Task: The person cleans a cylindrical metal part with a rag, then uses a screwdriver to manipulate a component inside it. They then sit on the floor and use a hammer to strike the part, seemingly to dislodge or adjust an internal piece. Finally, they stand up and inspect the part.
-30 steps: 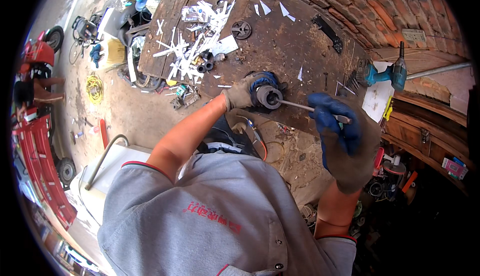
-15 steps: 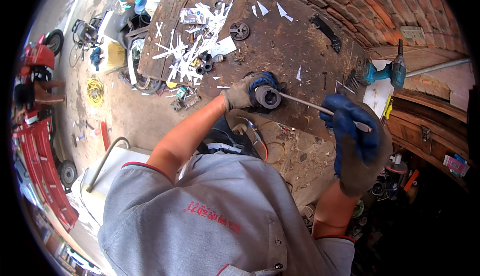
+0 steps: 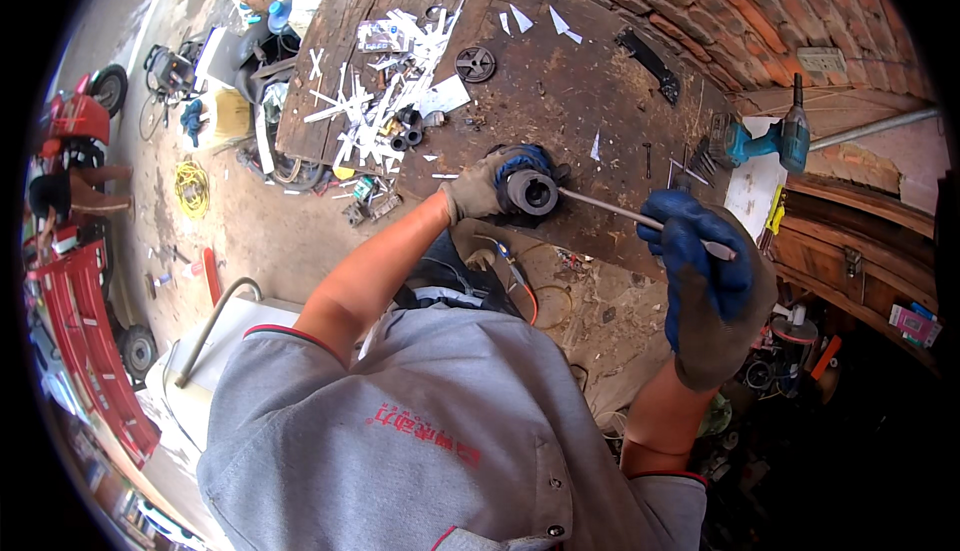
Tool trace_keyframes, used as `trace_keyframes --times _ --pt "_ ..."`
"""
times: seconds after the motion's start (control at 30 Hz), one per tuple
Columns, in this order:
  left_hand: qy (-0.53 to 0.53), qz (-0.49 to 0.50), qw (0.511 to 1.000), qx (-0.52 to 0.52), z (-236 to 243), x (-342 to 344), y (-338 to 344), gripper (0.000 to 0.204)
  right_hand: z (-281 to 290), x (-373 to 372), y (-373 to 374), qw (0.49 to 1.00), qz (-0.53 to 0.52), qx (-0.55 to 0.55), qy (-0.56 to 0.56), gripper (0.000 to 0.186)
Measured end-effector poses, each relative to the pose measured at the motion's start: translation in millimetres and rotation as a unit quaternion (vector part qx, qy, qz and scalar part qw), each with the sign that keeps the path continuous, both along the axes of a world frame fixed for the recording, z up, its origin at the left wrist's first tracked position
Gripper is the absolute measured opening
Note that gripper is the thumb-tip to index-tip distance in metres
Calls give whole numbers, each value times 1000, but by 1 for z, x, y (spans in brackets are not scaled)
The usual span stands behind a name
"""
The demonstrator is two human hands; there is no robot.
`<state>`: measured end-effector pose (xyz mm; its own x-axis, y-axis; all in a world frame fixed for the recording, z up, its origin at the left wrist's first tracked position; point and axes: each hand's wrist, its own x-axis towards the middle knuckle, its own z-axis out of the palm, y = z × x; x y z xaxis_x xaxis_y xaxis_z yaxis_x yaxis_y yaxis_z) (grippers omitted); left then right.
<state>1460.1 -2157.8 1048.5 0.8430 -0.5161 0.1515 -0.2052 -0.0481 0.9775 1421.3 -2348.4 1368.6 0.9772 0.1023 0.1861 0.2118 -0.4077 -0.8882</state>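
Inspecting bench [image 3: 545, 101], near edge. R hand [image 3: 715, 286] closed, well to R of workpiece; L hand [image 3: 482, 187] closed & nearer, touching it. Rod [image 3: 608, 205] in R grip, long axis running up-L from R hand, approx. level, slight slope. Collar [image 3: 519, 192], i.e. workpiece, in L grip, bore visible; rod tip at its R edge, contact can't be confirmed.

Brick wall [image 3: 760, 26] is rising at far right, worn wooden workbench [image 3: 550, 101] is standing before it, dusty floor [image 3: 285, 226] is spreading left
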Motion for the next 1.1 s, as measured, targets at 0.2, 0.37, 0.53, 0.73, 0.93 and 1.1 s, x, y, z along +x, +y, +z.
trace_keyframes --times 0.2,0.37,0.53,0.73,0.93,1.1 --pt "9 -3 1000 11 -6 -1 1 60 1 -1 1 1000 -2 6 0 21" --pt "11 -5 998 63 -9 -3 3 69 -2 -1 0 1000 2 16 -13 20" --pt "71 -13 997 19 -13 -4 1 64 -2 -1 1 1000 7 -3 -21 18" --pt "-21 0 1000 23 -3 0 1 53 -2 -2 2 1000 0 0 -15 18" --pt "5 4 1000 -25 -2 6 0 51 6 -10 -9 999 -50 8 3 19" --pt "-27 30 996 75 1 5 -9 53 -15 -55 -39 968 -225 114 13 21"
